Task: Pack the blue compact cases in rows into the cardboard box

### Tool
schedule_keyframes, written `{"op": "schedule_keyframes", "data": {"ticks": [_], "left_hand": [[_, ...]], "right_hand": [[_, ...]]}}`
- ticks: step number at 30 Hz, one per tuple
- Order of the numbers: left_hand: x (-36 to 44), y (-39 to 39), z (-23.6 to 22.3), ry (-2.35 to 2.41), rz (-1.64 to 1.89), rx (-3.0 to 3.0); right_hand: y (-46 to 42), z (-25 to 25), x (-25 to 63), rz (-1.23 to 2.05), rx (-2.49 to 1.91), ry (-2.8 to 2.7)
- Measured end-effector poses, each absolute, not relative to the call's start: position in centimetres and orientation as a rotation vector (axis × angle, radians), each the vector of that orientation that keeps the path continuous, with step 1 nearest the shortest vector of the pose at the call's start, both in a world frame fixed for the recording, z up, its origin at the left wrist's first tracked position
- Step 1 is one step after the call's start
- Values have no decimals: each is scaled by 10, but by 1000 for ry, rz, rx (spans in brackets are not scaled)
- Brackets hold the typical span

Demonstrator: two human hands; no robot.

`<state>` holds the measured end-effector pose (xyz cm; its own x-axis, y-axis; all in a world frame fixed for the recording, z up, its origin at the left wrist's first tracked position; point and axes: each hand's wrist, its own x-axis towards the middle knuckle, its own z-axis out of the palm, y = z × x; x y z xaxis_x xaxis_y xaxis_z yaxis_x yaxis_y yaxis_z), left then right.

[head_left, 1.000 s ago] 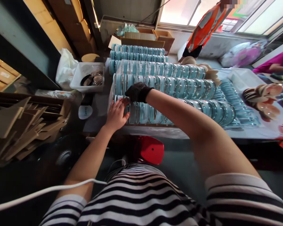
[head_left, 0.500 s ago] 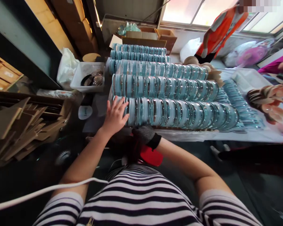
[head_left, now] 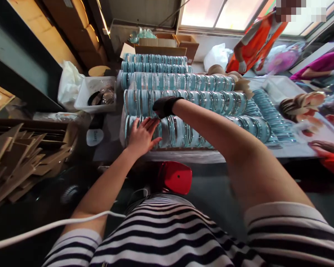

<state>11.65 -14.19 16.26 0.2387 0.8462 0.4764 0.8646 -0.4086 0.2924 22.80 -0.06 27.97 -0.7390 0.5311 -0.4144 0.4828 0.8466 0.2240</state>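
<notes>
Left hand spread over the nearest glass row, gloved right hand beside it (grip hidden, cannot tell)

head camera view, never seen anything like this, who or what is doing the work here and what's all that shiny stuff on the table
There is no machine here: a person in a striped shirt works with their own two hands. The camera sits on that person's head and looks forward and down.

On the table, clear, round, glassy pieces stand on edge in long rows. The bare left hand rests with fingers spread at the left end of the nearest row. The right hand, in a dark glove, is just beside it, near the gap before the second row; whether it grips anything can't be made out.

To the left is a white basket.
</notes>
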Motion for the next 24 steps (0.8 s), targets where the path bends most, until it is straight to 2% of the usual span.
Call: {"op": "schedule_keyframes", "data": {"ticks": [5,12,15,18,21,24], "left_hand": [[119,-146,167,-1731,-771,-2401],[122,-153,173,-1790,-603,-2359],[127,-156,178,-1822,-561,-2333],[140,-155,183,-1778,-538,-2337],[159,-149,182,-1703,-533,-2385],[170,-140,176,-1679,-500,-2417]], "right_hand": [[-38,267,272,74,890,2936],[-144,131,321,-67,1156,2982],[-160,107,325,-113,1212,2990],[-143,140,337,-111,1219,3070],[-92,203,342,83,1640,2998],[-28,248,327,27,1500,2736]]}}
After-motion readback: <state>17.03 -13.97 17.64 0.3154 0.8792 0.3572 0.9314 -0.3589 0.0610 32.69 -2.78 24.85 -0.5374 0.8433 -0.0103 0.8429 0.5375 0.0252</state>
